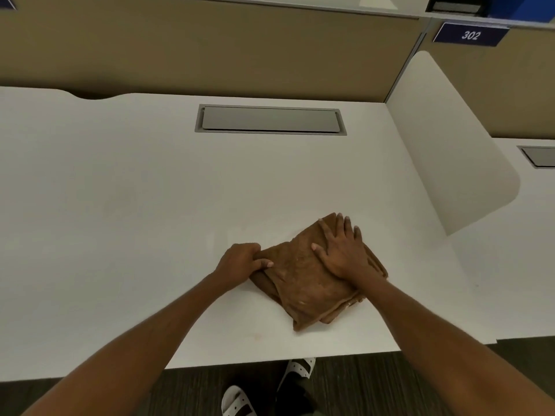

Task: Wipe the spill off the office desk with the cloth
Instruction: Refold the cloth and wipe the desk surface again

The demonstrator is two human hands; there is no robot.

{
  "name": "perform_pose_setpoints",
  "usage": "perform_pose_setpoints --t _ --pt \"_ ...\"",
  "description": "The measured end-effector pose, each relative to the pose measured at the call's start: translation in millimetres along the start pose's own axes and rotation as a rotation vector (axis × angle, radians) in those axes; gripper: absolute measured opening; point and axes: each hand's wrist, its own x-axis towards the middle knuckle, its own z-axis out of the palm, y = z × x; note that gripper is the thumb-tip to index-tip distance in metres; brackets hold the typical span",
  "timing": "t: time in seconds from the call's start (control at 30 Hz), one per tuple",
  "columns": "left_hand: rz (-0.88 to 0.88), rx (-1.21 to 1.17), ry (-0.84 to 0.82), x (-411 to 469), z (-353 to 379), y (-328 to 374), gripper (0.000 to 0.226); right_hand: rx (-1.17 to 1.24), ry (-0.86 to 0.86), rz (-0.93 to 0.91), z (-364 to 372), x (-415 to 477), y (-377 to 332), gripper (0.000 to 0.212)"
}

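— While pressing on the cloth [303, 285], folded near the desk's [120, 205] front edge: gripping or flat?
— Flat and spread with right hand [342, 253]; pinching left corner with curled left hand [240, 261].

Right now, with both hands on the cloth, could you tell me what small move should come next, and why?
Probably draw the cloth toward the near edge of the desk: the right hand presses it flat, the left hand pinches its corner, and a faint mark shows there.
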Motion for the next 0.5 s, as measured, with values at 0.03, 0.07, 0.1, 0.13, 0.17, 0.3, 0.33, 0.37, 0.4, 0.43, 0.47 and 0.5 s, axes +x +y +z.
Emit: perform_pose_setpoints --t 0.03,0.07,0.1,0.13,0.17,0.3,0.33,0.37,0.4,0.43,0.47,0.5 --pt "-0.054 -0.099 -0.014 -3.4 -4.2 -4.1 0.053 0.005 0.017 0.012 3.2 -2.1 -5.6 0.077" --pt "-0.096 -0.176 -0.039 -7.8 -9.0 -8.1 0.055 0.008 0.028 0.021 6.0 -4.8 -11.3 0.078" --pt "-0.131 -0.238 -0.078 -13.2 -14.0 -11.5 0.056 0.007 0.028 0.021 7.9 -8.3 -16.7 0.079" --pt "-0.156 -0.285 -0.121 -19.0 -19.1 -14.1 0.057 0.004 0.023 0.014 9.5 -12.1 -22.1 0.081" --pt "-0.173 -0.313 -0.16 -24.8 -24.4 -16.5 0.057 0.004 0.019 0.006 10.4 -16.3 -27.8 0.082" --pt "-0.232 -0.291 -0.26 -44.4 -48.3 -31.5 0.053 0.045 0.037 0.009 19.3 -44.3 -60.5 0.083" --pt "-0.25 -0.293 -0.29 -49.2 -53.9 -37.1 0.051 0.051 0.042 0.014 23.6 -54.5 -69.7 0.083" --pt "-0.261 -0.281 -0.322 -53.7 -58.3 -41.7 0.05 0.054 0.046 0.025 27.1 -64.3 -78.3 0.083" --pt "-0.263 -0.238 -0.349 -57.9 -62.0 -44.7 0.049 0.052 0.047 0.041 29.7 -72.0 -85.4 0.082" --pt "-0.262 -0.166 -0.365 -61.6 -64.4 -46.5 0.049 0.051 0.037 0.065 30.1 -76.7 -91.3 0.081" --pt "-0.259 -0.08 -0.362 -64.6 -64.4 -48.1 0.049 0.056 0.017 0.1 28.3 -79.0 -97.3 0.079" --pt "-0.253 0.005 -0.334 -65.8 -62.7 -49.6 0.047 0.065 0.003 0.142 25.2 -80.1 -104.1 0.078"
